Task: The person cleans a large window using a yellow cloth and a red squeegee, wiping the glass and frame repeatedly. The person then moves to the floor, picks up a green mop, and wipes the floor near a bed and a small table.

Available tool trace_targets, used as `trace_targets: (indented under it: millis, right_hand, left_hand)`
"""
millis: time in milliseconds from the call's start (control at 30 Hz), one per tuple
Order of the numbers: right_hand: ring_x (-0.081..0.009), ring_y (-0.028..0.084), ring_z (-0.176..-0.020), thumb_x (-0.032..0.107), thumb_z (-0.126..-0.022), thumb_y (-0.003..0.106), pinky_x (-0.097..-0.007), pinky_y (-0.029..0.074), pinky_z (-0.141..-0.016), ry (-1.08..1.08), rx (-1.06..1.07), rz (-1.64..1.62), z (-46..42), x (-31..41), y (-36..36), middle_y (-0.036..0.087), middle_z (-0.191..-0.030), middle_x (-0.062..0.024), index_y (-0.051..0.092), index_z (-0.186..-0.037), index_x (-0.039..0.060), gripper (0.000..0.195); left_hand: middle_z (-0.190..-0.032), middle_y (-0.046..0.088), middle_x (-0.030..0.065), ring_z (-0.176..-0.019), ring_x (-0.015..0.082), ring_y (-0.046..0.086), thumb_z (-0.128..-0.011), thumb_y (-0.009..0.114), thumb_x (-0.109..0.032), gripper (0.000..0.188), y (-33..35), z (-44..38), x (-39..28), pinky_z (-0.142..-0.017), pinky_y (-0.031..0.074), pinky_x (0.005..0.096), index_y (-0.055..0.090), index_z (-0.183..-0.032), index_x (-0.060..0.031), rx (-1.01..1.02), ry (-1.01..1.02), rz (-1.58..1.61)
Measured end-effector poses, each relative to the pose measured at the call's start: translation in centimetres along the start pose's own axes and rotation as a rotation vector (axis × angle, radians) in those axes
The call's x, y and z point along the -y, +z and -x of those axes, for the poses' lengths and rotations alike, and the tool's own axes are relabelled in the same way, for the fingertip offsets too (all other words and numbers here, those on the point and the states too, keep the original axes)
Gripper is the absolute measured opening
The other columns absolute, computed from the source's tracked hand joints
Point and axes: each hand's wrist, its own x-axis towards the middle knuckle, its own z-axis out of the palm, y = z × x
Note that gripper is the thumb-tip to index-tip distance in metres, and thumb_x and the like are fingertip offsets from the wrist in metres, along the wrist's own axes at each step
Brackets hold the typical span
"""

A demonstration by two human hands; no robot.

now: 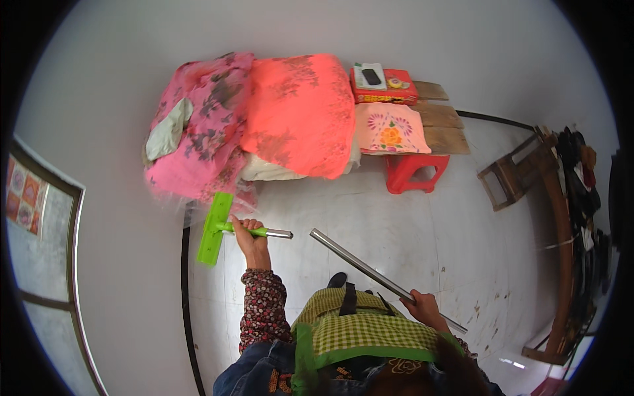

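My left hand (253, 240) grips the green plastic handle of a flat mop head or squeegee (217, 227). A short metal stub (279, 233) sticks out of that handle towards the right. In my right hand (423, 307) is a straight metal tube (361, 265), slanting from upper left to lower right. The tube's upper end lies a short gap away from the stub; the two do not touch.
Beyond my hands, a plank bench (446, 140) bears a pink floral bundle (208, 123), a coral cloth (302, 109), a folded towel (391, 126) and a red box (386, 96). Below stands a red plastic stool (416, 173). A wooden stool (510, 178) is at right, a window (44, 267) at left.
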Motion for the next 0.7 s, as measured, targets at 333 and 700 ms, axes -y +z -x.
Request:
trace_targets:
  millis: [333, 700]
  right_hand:
    - [-0.0347, 0.054, -0.047, 0.032, -0.080, 0.070, -0.0409, 0.041, -0.043, -0.171, 0.076, 0.088, -0.3, 0.0, -0.9, 0.051, -0.050, -0.0137, 0.051, -0.070, 0.0061, 0.034]
    - [-0.0365, 0.056, -0.050, 0.036, -0.080, 0.069, -0.0426, 0.044, -0.047, -0.127, 0.102, 0.069, 0.0, 0.0, -0.6, 0.054, -0.052, -0.0149, 0.052, -0.070, 0.0057, 0.036]
  left_hand:
    - [-0.062, 0.034, -0.0044, -0.050, 0.0063, 0.032, -0.091, 0.059, -0.039, 0.036, -0.7, 3.4, -0.4, -0.045, 0.031, 0.0207, 0.039, -0.075, -0.0142, 0.004, 0.051, -0.078]
    - [-0.062, 0.034, -0.0037, -0.050, 0.0069, 0.031, -0.093, 0.057, -0.035, 0.034, -0.6, 4.2, 0.0, -0.046, 0.030, 0.0230, 0.038, -0.075, -0.0131, 0.050, 0.062, -0.156]
